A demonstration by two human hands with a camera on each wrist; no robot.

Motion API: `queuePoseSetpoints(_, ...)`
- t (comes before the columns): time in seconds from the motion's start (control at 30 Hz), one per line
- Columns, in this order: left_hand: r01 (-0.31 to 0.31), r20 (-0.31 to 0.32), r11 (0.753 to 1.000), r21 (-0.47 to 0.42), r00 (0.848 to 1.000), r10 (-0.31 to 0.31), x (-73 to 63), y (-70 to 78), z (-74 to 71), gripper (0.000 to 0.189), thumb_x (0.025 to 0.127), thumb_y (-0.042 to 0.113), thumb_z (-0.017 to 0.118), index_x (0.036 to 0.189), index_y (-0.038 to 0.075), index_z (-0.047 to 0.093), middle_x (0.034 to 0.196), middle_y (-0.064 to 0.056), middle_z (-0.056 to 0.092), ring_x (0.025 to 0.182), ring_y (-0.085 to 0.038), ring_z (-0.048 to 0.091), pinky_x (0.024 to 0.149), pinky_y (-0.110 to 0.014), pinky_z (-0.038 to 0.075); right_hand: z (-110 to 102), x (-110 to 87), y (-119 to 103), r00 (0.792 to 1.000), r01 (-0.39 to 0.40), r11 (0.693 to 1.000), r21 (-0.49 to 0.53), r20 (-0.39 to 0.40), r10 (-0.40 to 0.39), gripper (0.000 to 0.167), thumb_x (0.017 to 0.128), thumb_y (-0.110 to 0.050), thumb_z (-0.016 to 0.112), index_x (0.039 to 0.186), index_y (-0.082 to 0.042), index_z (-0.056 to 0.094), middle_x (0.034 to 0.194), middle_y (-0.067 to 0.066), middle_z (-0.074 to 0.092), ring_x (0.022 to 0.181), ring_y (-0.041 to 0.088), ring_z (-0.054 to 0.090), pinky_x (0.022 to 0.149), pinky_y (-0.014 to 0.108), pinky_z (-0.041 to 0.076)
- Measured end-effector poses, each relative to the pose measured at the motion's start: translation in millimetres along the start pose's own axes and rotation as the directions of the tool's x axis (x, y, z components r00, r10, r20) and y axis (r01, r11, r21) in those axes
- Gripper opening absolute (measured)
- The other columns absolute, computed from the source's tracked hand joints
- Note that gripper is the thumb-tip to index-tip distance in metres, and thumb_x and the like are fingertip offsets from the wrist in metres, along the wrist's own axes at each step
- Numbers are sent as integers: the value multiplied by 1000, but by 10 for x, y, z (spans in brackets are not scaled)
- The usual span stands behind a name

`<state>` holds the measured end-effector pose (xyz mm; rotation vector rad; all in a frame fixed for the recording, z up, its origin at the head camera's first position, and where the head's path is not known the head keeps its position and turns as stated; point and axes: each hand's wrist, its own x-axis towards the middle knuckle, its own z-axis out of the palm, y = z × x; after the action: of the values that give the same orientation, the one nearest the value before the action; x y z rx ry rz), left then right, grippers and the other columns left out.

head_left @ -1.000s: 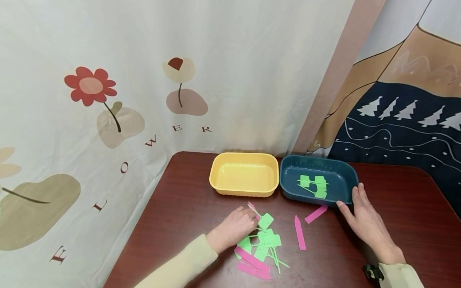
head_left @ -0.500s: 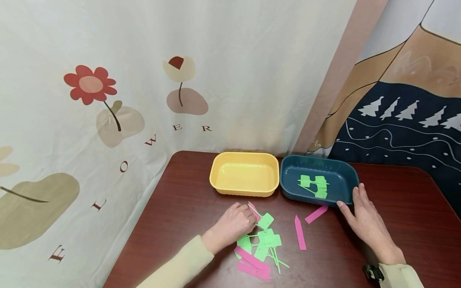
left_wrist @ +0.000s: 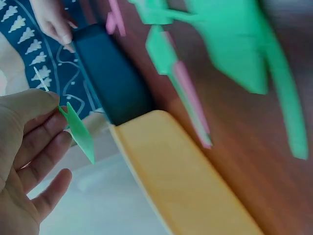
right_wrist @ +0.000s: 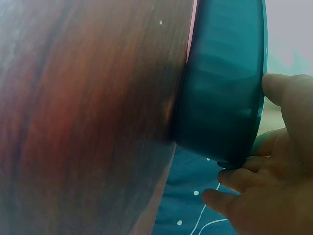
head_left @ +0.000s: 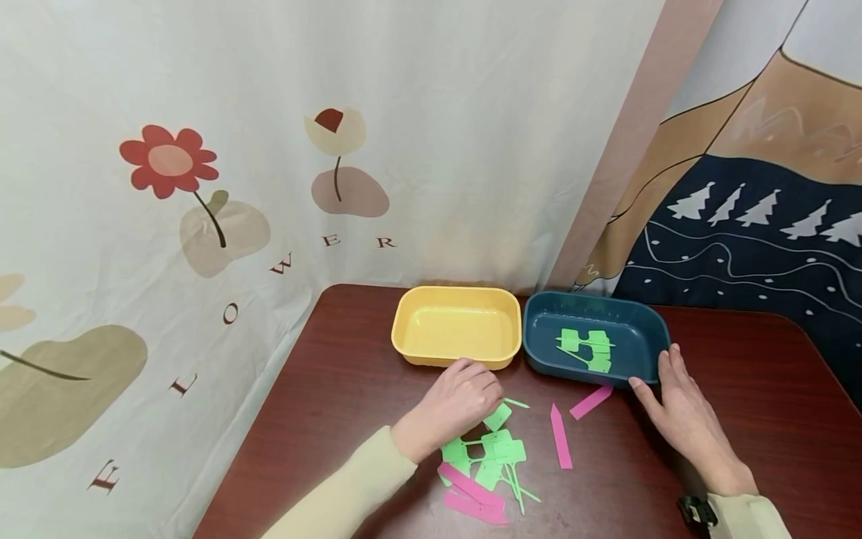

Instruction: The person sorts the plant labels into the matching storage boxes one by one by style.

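My left hand [head_left: 454, 397] pinches a green T-shaped plant label [left_wrist: 80, 134] between thumb and fingers, in the air before the yellow tray [head_left: 402, 349]. In the head view its stem sticks out to the right of the fingertips. Below lies a loose pile of green plant labels [head_left: 498, 447] with pink pointed plant labels [head_left: 471, 486] at its near side; the hand covers part of it. My right hand [head_left: 694, 412] touches the near right corner of the dark blue tray [head_left: 548, 363], thumb on the rim [right_wrist: 264, 58], fingers along the end wall. Several green labels [head_left: 599, 352] lie inside that tray.
One pink label [head_left: 561, 436] lies on the brown table [head_left: 323, 389] between the pile and my right hand. Another pink label [head_left: 590, 402] lies against the blue tray's front. Both trays stand side by side near a printed curtain [head_left: 465, 150].
My left hand has risen from the pile and moved slightly right and away, with a green plant label now in its fingers. My right hand stays at the blue tray.
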<state>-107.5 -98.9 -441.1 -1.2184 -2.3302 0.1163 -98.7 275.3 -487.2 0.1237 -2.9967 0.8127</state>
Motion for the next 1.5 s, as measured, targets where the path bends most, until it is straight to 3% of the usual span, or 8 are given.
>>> queuePoseSetpoints(0.2, -11, -9, 1000, -19, 1000, 11, 311, 66, -63, 12, 100, 29, 68, 95, 26, 78, 94, 13, 73, 100, -9, 65, 98, -28, 45, 11, 0, -6, 1000, 7, 1000, 0, -5, -7, 87, 109, -45, 47, 154, 21, 12, 163, 40, 1, 144, 64, 18, 104, 78, 27)
queuePoseSetpoints(0.4, -9, -20, 1000, -28, 1000, 9, 580, 102, -40, 11, 99, 30, 70, 98, 28, 80, 98, 14, 74, 101, -7, 64, 94, -26, 46, 14, 9, -4, 1000, 13, 1000, -5, -13, -13, 88, 109, -45, 48, 154, 21, 13, 163, 40, 3, 142, 65, 20, 102, 79, 28)
queuePoseSetpoints(0.57, 7, -24, 999, -51, 1000, -8, 829, 111, 43, 13, 100, 34, 70, 103, 28, 81, 103, 14, 76, 103, -7, 65, 92, -25, 47, 25, 0, 9, 1000, 13, 1000, -1, -20, -14, 87, 109, -44, 49, 153, 22, 14, 163, 41, 3, 142, 65, 21, 103, 78, 27)
queuePoseSetpoints(0.77, 14, -30, 995, -102, 999, -17, 1051, 115, 184, 15, 98, 36, 73, 107, 28, 81, 106, 13, 76, 108, -7, 65, 104, -28, 43, 42, 0, -3, 1000, 18, 1000, 10, -12, -18, 86, 109, -43, 49, 152, 23, 16, 162, 41, 3, 146, 62, 16, 108, 76, 23)
queuePoseSetpoints(0.97, 7, -56, 994, -109, 998, -13, 1253, 173, 317, 18, 100, 37, 69, 111, 28, 81, 110, 13, 76, 111, -6, 64, 110, -28, 39, 10, 8, 0, 1000, 9, 1000, 0, -7, -9, 87, 109, -45, 48, 153, 23, 15, 162, 41, 2, 142, 65, 20, 102, 79, 28)
queuePoseSetpoints(1.33, 52, 55, 995, -85, 997, -47, 1547, 222, 578, 22, 104, 36, 64, 117, 30, 80, 115, 14, 75, 115, -6, 63, 111, -30, 38, 8, 4, 25, 1000, 13, 1000, -2, -22, -13, 87, 109, -44, 49, 152, 23, 15, 162, 42, 4, 141, 66, 22, 100, 79, 30)
queuePoseSetpoints(1.5, 88, 182, 993, -75, 981, -73, 1656, 222, 663, 20, 105, 33, 62, 114, 31, 80, 110, 14, 76, 107, -5, 63, 108, -32, 41, 14, 18, 25, 1000, 12, 1000, -2, -19, -12, 88, 108, -45, 49, 153, 23, 15, 162, 42, 4, 142, 66, 22, 100, 79, 31)
